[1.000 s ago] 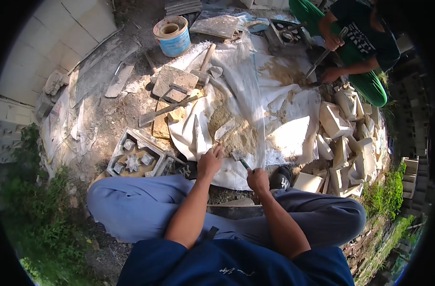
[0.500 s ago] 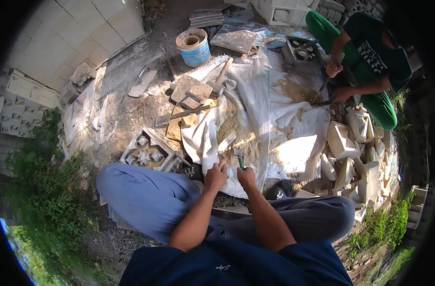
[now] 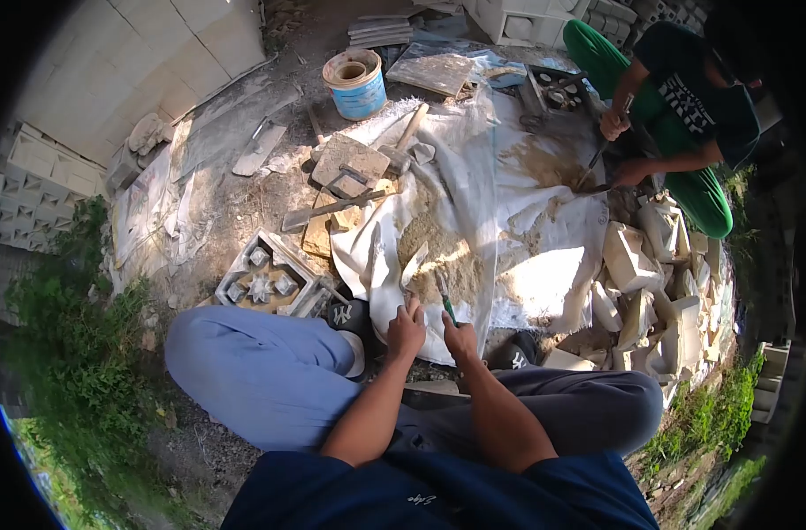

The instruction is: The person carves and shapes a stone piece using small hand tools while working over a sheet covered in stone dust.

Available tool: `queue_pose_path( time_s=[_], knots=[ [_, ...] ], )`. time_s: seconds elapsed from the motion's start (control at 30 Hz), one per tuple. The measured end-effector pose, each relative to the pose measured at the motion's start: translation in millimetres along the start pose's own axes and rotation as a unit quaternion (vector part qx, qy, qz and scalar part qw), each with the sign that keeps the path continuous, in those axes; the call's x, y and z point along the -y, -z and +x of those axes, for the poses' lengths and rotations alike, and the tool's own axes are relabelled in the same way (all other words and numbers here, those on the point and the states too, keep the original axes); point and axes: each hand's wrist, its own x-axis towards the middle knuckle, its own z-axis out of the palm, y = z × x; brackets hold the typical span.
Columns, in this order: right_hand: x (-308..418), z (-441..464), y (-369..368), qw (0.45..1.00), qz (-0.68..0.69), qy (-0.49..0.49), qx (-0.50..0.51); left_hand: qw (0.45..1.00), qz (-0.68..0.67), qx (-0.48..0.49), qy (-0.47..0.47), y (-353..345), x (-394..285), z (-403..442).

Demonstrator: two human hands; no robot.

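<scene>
My left hand (image 3: 406, 329) is closed on a flat, pale, pointed piece (image 3: 414, 265), its tip toward the sand; whether it is a blade or a shard I cannot tell. My right hand (image 3: 460, 339) grips the green handle of a small tool (image 3: 447, 305), whose narrow grey head points away from me. Both hands are side by side over a white sheet (image 3: 383, 305). Just beyond them lies a heap of damp sandy mix (image 3: 436, 238). By my left knee sits a mould (image 3: 266, 278) with a star and small blocks inside.
Farther left lie a slab with a metal handle (image 3: 350, 168), a flat bar (image 3: 332, 210) and a hammer (image 3: 403, 146). A blue bucket (image 3: 359, 88) stands beyond. Broken pale blocks (image 3: 655, 291) are piled at right. A co-worker (image 3: 677, 115) holds tools over the sheet.
My right hand has turned the green-handled tool, so its head now looks narrower. The left hand's piece has tilted more upright. The whole view has shifted slightly.
</scene>
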Motion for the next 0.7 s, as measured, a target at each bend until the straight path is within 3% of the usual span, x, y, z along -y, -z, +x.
queue_pose_path(
  time_s=[0.07,0.2,0.3,0.43,0.63,0.7],
  knots=[
    [14,-23,16,0.999,-0.007,0.042,-0.020,1.000,-0.017,-0.016,-0.003,-8,1,-1],
    [7,-18,20,0.998,-0.004,0.024,-0.057,0.998,-0.046,-0.017,-0.026,-21,1,-8],
    [-25,-3,12,0.995,0.046,0.034,-0.083,0.998,-0.045,0.033,-0.018,-26,2,-8],
    [-16,-8,14,0.998,-0.002,0.003,-0.064,0.996,-0.024,0.079,-0.041,-32,16,-1],
    [1,-5,5,0.993,0.042,0.062,-0.091,0.990,-0.022,0.135,-0.020,-34,21,9],
    [4,-6,-3,0.991,-0.093,0.018,-0.098,0.991,-0.047,0.123,-0.035,-39,25,9]
  ],
)
